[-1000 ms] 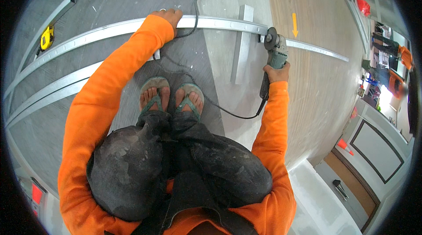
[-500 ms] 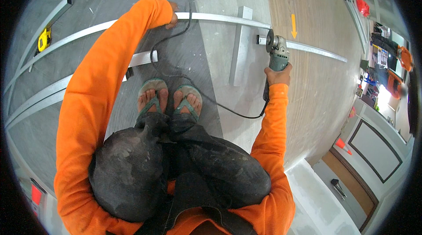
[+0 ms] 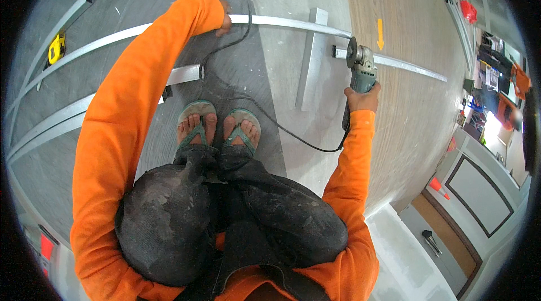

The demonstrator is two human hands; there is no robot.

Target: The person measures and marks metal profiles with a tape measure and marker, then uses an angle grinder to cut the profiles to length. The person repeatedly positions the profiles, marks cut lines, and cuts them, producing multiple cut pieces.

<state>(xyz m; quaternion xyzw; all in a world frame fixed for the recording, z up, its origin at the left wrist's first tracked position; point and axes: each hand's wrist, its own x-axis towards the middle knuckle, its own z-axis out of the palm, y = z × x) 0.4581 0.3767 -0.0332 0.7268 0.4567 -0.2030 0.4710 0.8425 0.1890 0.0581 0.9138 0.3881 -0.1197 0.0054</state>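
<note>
I crouch on a grey floor in orange sleeves and green sandals. My left hand grips a long square metal tube that runs across the floor in front of me. My right hand holds an angle grinder, whose disc sits at a gap in the tube, between the long piece and a cut-off length on the right. The grinder's black cord loops over the floor past my feet.
A short metal bar lies crosswise under the tube. More long metal tubes lie to the left, with a yellow tape measure beside them. A wood-look floor and a white cabinet are on the right.
My left hand has drawn the long tube toward me and leftward, so a gap has opened at the grinder disc. The right hand keeps the grinder in nearly the same place.
</note>
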